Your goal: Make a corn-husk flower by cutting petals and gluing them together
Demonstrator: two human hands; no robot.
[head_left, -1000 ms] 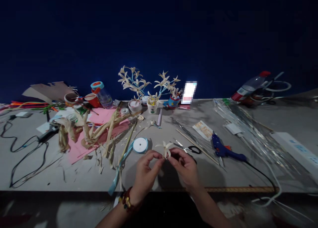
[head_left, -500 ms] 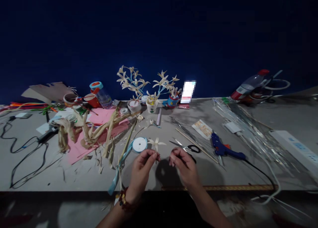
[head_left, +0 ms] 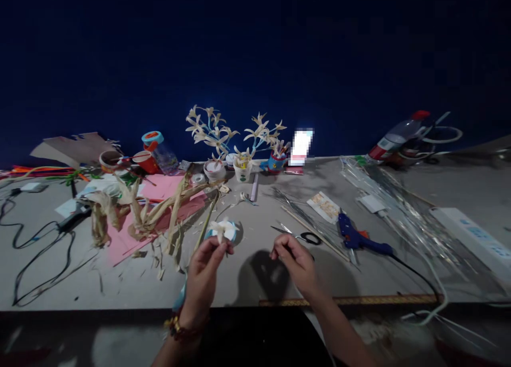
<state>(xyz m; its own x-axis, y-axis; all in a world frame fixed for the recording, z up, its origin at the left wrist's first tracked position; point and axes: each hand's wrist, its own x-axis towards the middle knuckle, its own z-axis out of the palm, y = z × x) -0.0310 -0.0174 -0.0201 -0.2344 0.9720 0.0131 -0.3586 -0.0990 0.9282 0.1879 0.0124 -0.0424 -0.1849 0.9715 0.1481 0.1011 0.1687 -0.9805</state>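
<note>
My left hand (head_left: pixel 205 268) is closed in a pinch on a small pale husk flower (head_left: pixel 221 228), held upright by its base. The flower overlaps a spool of blue ribbon (head_left: pixel 230 231), and part of the spool is hidden behind it. To the right, my right hand (head_left: pixel 297 264) hovers over the table with thumb and fingers pressed together. Whatever it may hold is too small to make out. Just beyond that hand lie scissors (head_left: pixel 310 238) with black handles, partly covered by it.
Pale flowers on blue stems (head_left: pixel 211 135) stand in cups at the back. Dried corn husks (head_left: pixel 147 223) lie over pink paper (head_left: pixel 120 247) on the left. A blue glue gun (head_left: pixel 361 239), thin wires (head_left: pixel 293 207) and a white power strip (head_left: pixel 471 239) are on the right.
My left hand has moved left with the flower, which now sits in front of the ribbon spool. My right hand has stayed nearly in place, its fingers still together.
</note>
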